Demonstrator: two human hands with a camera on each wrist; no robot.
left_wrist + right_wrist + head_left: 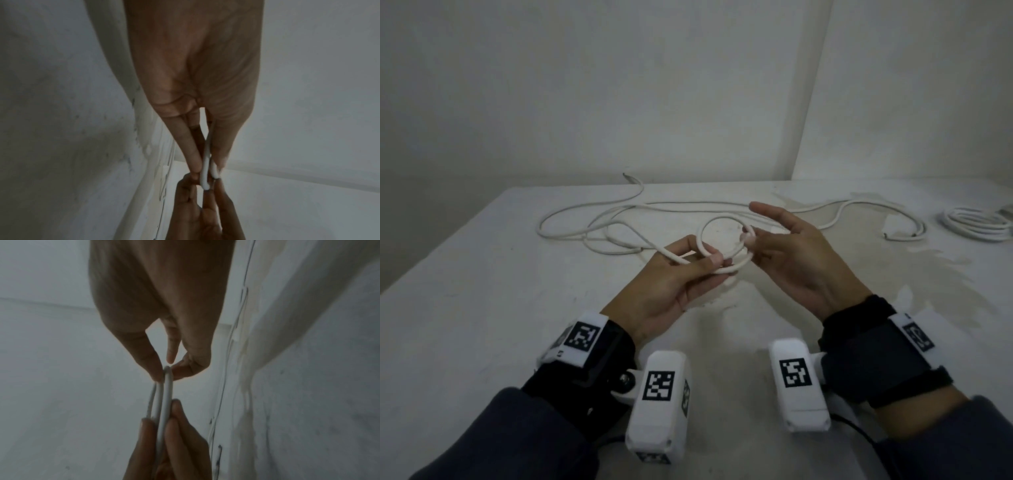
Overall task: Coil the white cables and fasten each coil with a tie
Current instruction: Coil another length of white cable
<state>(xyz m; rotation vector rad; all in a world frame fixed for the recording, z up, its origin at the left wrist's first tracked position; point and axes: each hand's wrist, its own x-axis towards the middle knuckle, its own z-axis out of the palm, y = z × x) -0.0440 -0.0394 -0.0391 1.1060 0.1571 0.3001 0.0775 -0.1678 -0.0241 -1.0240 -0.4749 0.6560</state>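
Note:
A long white cable (688,204) snakes loosely across the white table (482,308). Its near part is wound into a small coil (702,236) of two or three turns, held above the table between both hands. My left hand (717,263) grips the coil's near side between thumb and fingers, as the left wrist view shows (205,164). My right hand (748,238) pinches the coil's far right side with thumb and a fingertip (167,374); its other fingers are spread out straight. No tie is visible.
A second white cable lies wound in a bundle (976,222) at the table's far right edge. A loose cable end (887,235) lies left of it. The table's left edge runs diagonally; walls stand close behind.

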